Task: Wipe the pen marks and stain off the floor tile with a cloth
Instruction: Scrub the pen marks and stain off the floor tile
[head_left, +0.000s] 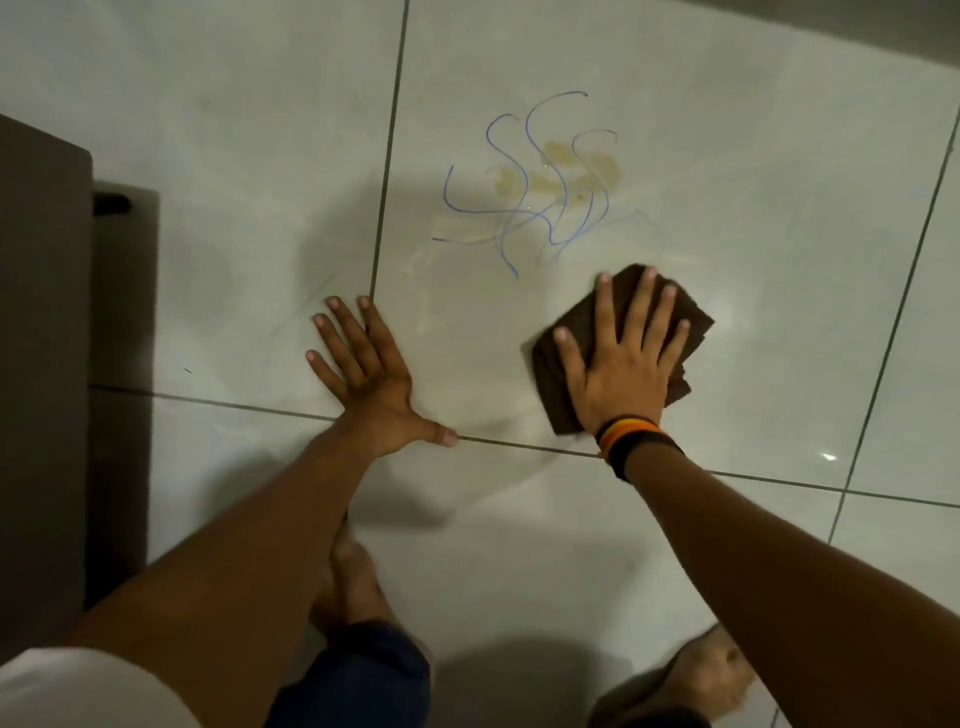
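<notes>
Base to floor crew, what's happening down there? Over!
Right hand flat on brown cloth, just below the mess. Left hand braced open on tile. Blue pen marks and yellowish stain unwiped. Nothing in the way.

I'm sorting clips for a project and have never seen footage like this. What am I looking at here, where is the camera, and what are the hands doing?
There is no machine here. One wide-angle camera sits on a person's head and looks down, so you see their own arms and bare feet from above.

The surface is a glossy pale tiled floor with dark grout lines. On one tile are blue pen marks scribbled over a yellowish stain.

The right hand, with striped bands at the wrist, lies flat with fingers spread on a folded brown cloth, pressing it to the tile just below and right of the scribble. The cloth is not on the marks.

The left hand holds nothing; it rests flat on the floor, seemingly as support. A dark piece of furniture stands at the left edge.
</notes>
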